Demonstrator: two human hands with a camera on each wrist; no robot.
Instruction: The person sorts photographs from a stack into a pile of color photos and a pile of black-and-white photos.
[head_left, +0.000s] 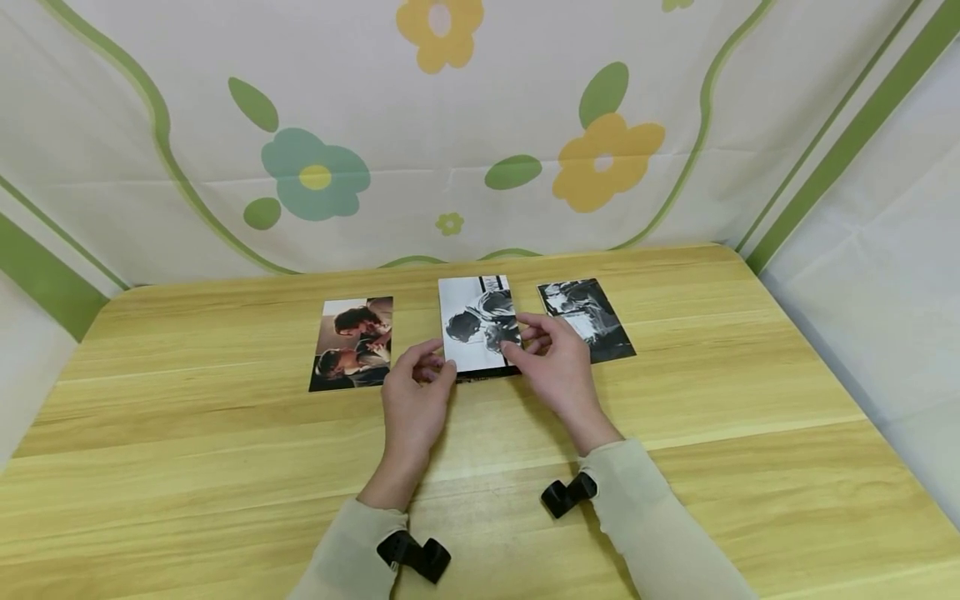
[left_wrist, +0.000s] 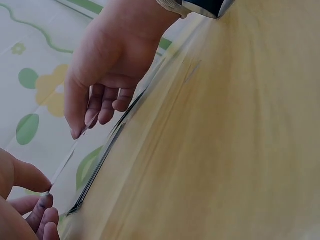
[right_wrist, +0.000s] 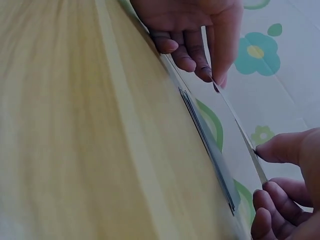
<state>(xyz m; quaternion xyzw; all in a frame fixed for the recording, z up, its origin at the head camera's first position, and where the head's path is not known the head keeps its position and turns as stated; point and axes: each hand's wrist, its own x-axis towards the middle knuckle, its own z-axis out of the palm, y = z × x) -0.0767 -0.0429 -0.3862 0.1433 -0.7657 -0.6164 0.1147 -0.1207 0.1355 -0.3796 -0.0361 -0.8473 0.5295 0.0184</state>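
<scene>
A black-and-white photo card (head_left: 478, 323) is held between both hands, just above the table in the middle. My left hand (head_left: 415, 398) pinches its lower left corner between thumb and fingers. On the opposite side, my right hand (head_left: 561, 367) grips the right edge, thumb on top. Below the card lies a thin dark stack of cards (head_left: 487, 374), mostly covered in the head view. In the left wrist view the held card (left_wrist: 64, 166) appears edge-on, apart from the stack (left_wrist: 100, 167). The right wrist view also shows a gap between the card (right_wrist: 240, 127) and the stack (right_wrist: 207, 145).
To the left lies a colour photo card (head_left: 352, 344) showing two people. A dark black-and-white photo card (head_left: 592, 321) lies to the right, close behind my right hand. The wooden table (head_left: 225, 467) ends at a flowered cloth backdrop (head_left: 465, 125).
</scene>
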